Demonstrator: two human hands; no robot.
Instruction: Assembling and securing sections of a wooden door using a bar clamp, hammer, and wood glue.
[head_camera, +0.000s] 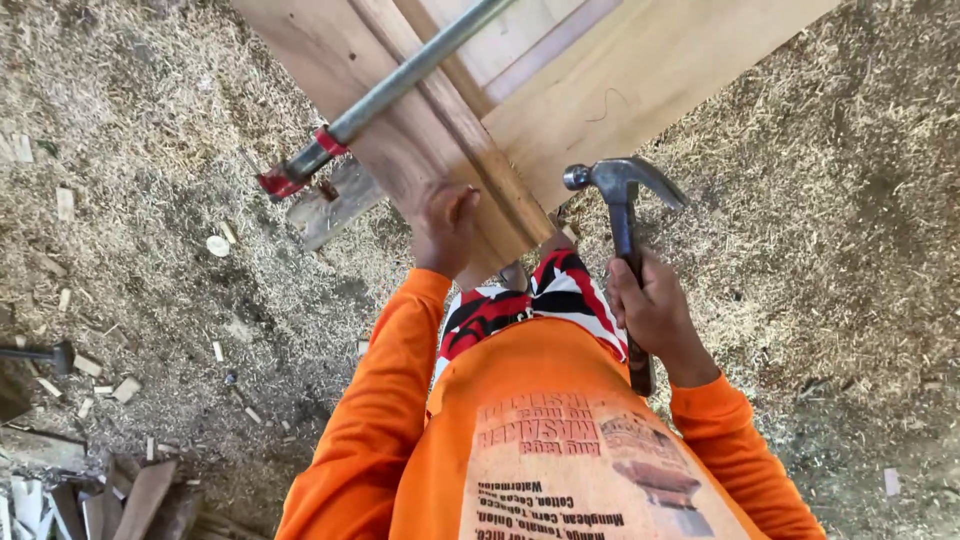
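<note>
Below the head camera, the right hand (655, 310) has its grip wrapped tight around the dark handle of a claw hammer (622, 215). The fingers are pressed together around the shaft at mid-length. Above this grip, the steel hammer head stands upright, with the striking face pointing toward the wood and the claw pointing away from it. The hammer head is just beside the edge of the wooden panel (600, 90), not touching it.

Across from the right grip, the left hand (445, 228) rests on the near end of a narrow wooden rail (470, 150) that runs diagonally up the panel. The fingers of this grip are curled over the end of the rail and the board edge, pressed against the wood. Whether the thumb closes underneath cannot be told.

Above and to the left of the left grip, a grey metal bar clamp (400, 80) lies across the panel. Its red jaw fitting (290, 172) sits at the panel edge, near a small offcut of board (335, 205).

Between the two grips, a red, white and black patterned cloth (530, 300) shows at the person's waist. Both arms wear orange sleeves (390, 400).

Under everything, the ground (130, 240) is covered in sawdust and small wood chips. Well apart from the left grip, at the far left edge, a second dark tool head (45, 353) lies on the sawdust. Wood scraps (120, 500) are piled at the lower left corner.
</note>
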